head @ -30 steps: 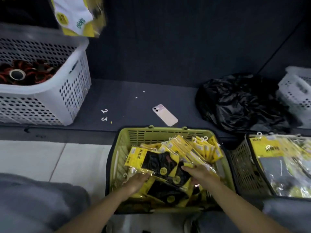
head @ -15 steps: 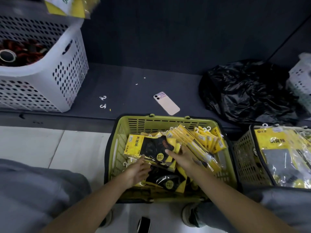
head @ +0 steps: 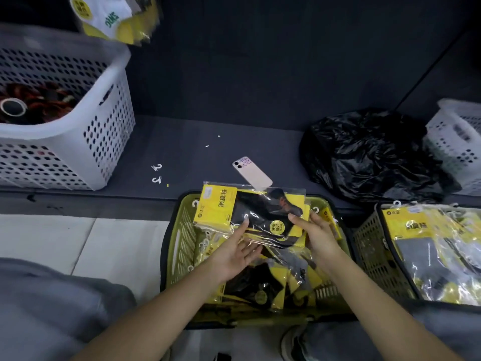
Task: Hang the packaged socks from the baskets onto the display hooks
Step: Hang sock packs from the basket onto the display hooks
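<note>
A clear pack of black socks with a yellow label [head: 250,212] is lifted above the green basket [head: 182,230], with more packs stacked under it. My left hand [head: 234,254] holds its lower left edge, thumb on top and fingers beneath. My right hand [head: 316,235] grips its right edge, thumb on the front. More yellow-and-black sock packs [head: 260,290] lie loose in the basket below. A second dark basket [head: 369,246] at the right holds larger yellow packs [head: 429,243]. White-and-yellow packs [head: 114,16] hang at the top left; the hooks themselves are out of sight.
On the dark shelf behind the baskets lie a pink phone [head: 252,172], two loose white plastic hooks [head: 156,173] and a crumpled black bag [head: 369,155]. White perforated baskets stand at the left [head: 104,142] and far right [head: 458,142]. My grey-trousered knee [head: 52,308] is at lower left.
Both hands were sorting among the packs down in the green basket. They have now lifted a pack of black socks up above the basket's far rim.
</note>
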### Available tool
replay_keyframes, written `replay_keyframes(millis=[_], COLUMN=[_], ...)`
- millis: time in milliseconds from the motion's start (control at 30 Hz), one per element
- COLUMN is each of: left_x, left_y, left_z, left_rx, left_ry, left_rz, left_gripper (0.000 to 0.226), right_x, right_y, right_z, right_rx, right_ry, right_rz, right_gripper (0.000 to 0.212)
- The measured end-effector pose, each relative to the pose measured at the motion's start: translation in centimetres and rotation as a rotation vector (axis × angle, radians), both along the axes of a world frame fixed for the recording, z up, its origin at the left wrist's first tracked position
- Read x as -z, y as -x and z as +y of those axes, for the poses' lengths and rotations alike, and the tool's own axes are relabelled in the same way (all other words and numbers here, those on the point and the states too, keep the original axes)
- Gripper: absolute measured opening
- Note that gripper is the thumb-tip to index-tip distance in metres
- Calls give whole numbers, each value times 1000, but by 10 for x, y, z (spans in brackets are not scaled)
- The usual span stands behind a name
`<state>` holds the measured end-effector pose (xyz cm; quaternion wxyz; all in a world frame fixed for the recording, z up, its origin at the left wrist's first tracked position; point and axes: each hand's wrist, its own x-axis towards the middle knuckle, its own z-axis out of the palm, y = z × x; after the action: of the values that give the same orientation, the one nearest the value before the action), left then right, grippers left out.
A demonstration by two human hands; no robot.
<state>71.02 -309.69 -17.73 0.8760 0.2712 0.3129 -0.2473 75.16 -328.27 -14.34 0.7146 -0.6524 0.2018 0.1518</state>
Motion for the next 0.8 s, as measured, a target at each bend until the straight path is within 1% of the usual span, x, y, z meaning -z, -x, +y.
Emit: replay_keyframes(millis=[100, 133, 167, 200, 267, 300, 400, 433, 467, 533, 600, 667, 733, 800], left_x=[-36, -49, -63, -77, -109, -124, -168, -181, -192, -209, -218, -221, -225, -229], left_y=[-15, -20, -25, -30, -39, -43, -51, -53, -53, -52, -49, -47, -45, -44], left_z=[4, 8, 14, 21, 40, 52, 96, 112, 127, 156, 181, 203, 224, 242], left_rx=[20, 21, 22, 19, -2, -21, -122, -147, -172, -220, -288, -359, -377, -352], left_ry=[-41, -79, -124, -170, -318, -411, -659, -735, -803, -926, -975, -978, -1017, -1043], left_rz=[-148, -200, -258, -313, -424, -474, -569, -603, -633, -653, -635, -631, -628, -649], left_gripper=[63, 62, 59, 56, 51, 53, 42, 43, 49, 66, 75, 74, 74, 71], right_x=[-22, -28, -36, -44, -64, -74, -109, -123, -136, -159, -177, -192, -205, -214], right_y=[0, -1, -2, -4, -10, -15, -32, -37, -42, -53, -62, -67, -69, -69], right_z=[2, 4, 9, 14, 33, 43, 77, 90, 103, 132, 164, 197, 228, 254], right_rx=[-21, -34, -71, -124, -239, -258, -231, -251, -282, -343, -395, -444, -466, -448], right_ry=[-165, -224, -256, -248, -163, -125, -73, -47, -25, -14, -17, -21, -20, -36], right_rz=[-16, -29, -59, -93, -178, -214, -322, -373, -422, -514, -577, -619, -658, -684], right_gripper=[104, 106, 103, 95, 76, 73, 76, 75, 74, 73, 62, 46, 34, 29])
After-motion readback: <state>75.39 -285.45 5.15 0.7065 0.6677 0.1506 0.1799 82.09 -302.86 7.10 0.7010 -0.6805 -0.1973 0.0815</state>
